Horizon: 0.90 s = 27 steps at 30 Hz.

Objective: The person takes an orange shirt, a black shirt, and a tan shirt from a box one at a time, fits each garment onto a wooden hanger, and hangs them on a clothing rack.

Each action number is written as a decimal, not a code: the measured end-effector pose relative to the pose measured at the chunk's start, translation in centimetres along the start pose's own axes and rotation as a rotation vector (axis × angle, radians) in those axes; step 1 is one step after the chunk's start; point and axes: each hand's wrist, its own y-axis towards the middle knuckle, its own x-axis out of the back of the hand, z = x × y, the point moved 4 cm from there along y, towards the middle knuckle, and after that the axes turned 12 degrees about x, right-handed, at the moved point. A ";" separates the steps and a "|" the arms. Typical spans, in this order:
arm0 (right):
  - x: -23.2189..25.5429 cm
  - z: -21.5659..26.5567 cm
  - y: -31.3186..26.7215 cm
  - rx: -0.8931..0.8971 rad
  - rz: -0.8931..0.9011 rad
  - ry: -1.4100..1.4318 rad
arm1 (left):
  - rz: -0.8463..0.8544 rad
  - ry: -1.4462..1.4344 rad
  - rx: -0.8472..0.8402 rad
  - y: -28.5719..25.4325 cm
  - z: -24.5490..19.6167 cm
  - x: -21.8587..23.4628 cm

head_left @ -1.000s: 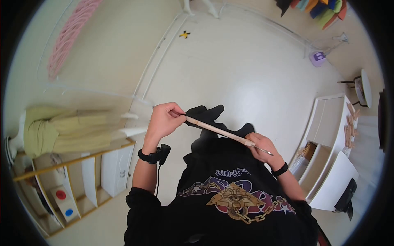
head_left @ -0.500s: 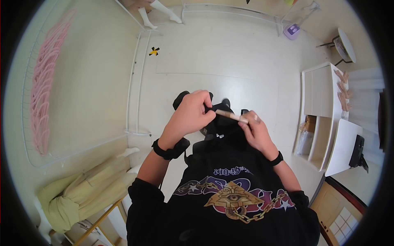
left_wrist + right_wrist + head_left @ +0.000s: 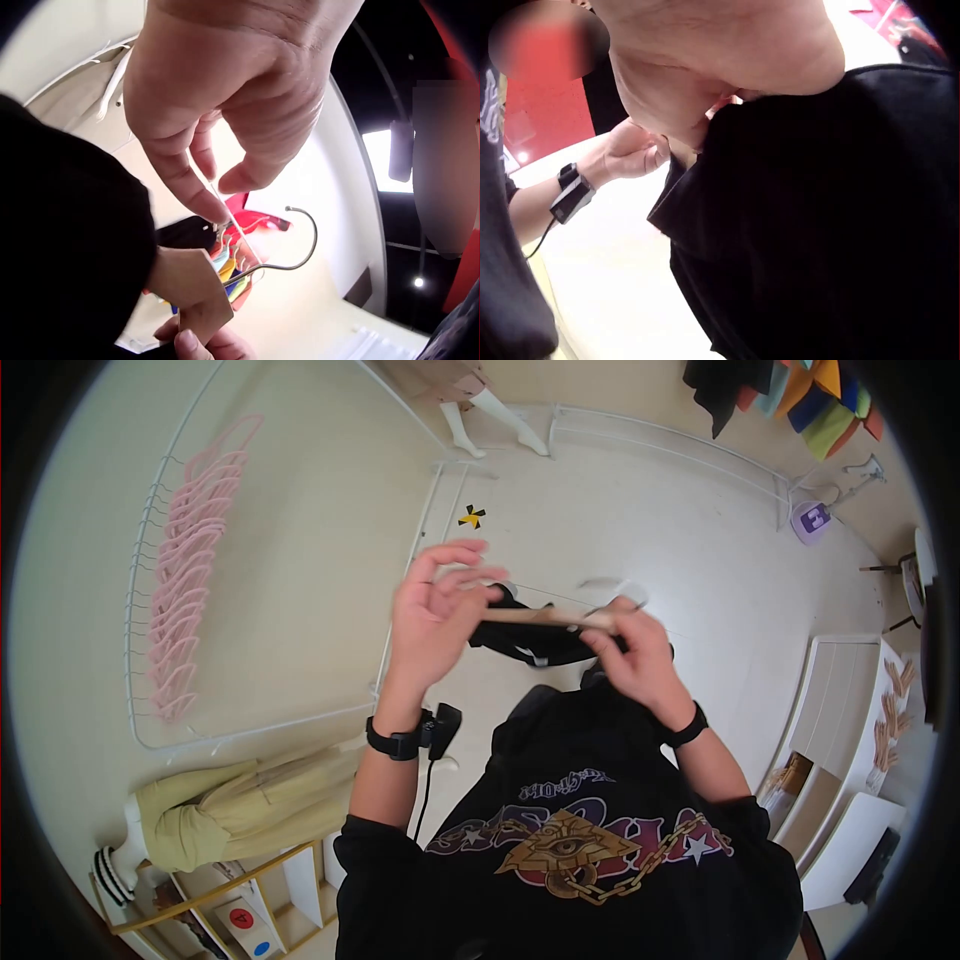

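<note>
My right hand (image 3: 640,660) grips a wooden hanger (image 3: 520,616) close to its metal hook, which shows clearly as a hook (image 3: 311,244) in the left wrist view. A black garment (image 3: 515,645) hangs from the hanger; in the right wrist view its dark cloth (image 3: 817,217) fills much of the picture. My left hand (image 3: 435,620) is beside the far end of the hanger, fingers spread and a little blurred. Seen from the left wrist, that hand (image 3: 225,90) has loosely bent fingers holding nothing, above the wood. The garment hides part of my right hand's fingers in the right wrist view.
Pink hangers (image 3: 190,590) line a white rack on the left. Below them stands a mannequin in a khaki garment (image 3: 210,810), by a shelf unit (image 3: 300,885). A white cabinet (image 3: 835,700) is at right. A yellow and black mark (image 3: 472,517) lies on the floor.
My left hand has let go of the hanger's end, its pinching fingers now spread. My right hand still holds the hanger, and the garment shows more fully below it. The head view has shifted.
</note>
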 end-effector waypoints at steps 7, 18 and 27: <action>8.9 -7.2 5.0 -0.059 -0.145 -0.084 | -0.023 0.871 -0.178 6.1 -1.9 1.3; 16.2 -9.9 11.7 -0.113 -0.314 -0.350 | 0.215 0.912 -0.638 26.8 0.2 -4.5; 14.4 -11.3 21.4 -0.226 -0.199 -0.818 | 0.390 0.765 -1.003 37.9 -4.0 -8.4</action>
